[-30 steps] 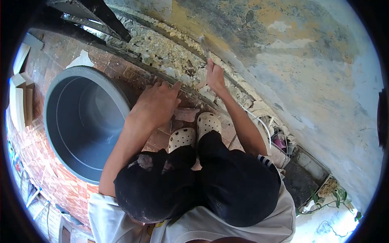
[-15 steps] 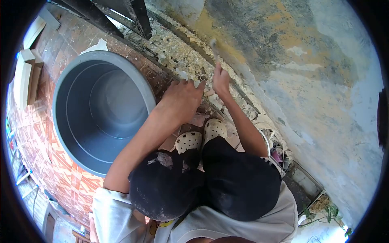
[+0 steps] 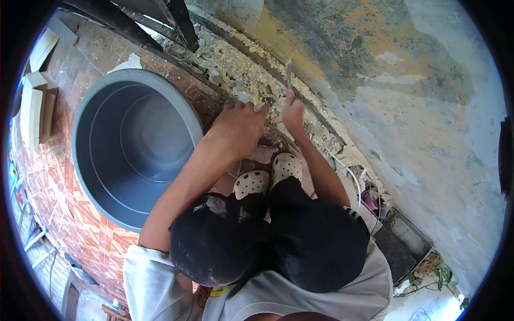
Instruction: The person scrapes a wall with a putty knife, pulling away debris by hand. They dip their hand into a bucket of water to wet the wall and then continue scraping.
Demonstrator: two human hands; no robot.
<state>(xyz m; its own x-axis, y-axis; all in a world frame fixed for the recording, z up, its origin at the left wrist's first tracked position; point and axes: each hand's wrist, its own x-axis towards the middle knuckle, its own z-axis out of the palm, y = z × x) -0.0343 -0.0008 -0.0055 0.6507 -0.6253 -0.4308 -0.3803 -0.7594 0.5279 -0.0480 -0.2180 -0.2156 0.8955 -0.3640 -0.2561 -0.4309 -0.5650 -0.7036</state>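
Note:
My left hand (image 3: 240, 127) lies palm down at the edge of the broken strip (image 3: 230, 67) along the wall foot. Its thumb stands apart from the bent fingers, whose tips are hidden. To its right, my right hand (image 3: 292, 113) is wrapped round a slim hand tool (image 3: 289, 74); its narrow greyish end sticks out past my fingers toward the wall. The strip is crumbly, pale yellow and grey rubble. Left of my forearm stands a large grey plastic tub (image 3: 136, 75), with bare bottom and walls showing inside.
Cream clogs (image 3: 251, 183) are on my feet, close behind the hands. The patchy plastered wall (image 3: 385, 96) rises on the right. A white cable (image 3: 350, 174) curves along its foot. Dark metal legs (image 3: 182, 24) stand at the top; cardboard (image 3: 33, 109) lies far left.
My right hand and the tool have shifted slightly downward in view, and the tool's end now points more upright. My left hand stays at nearly the same spot.

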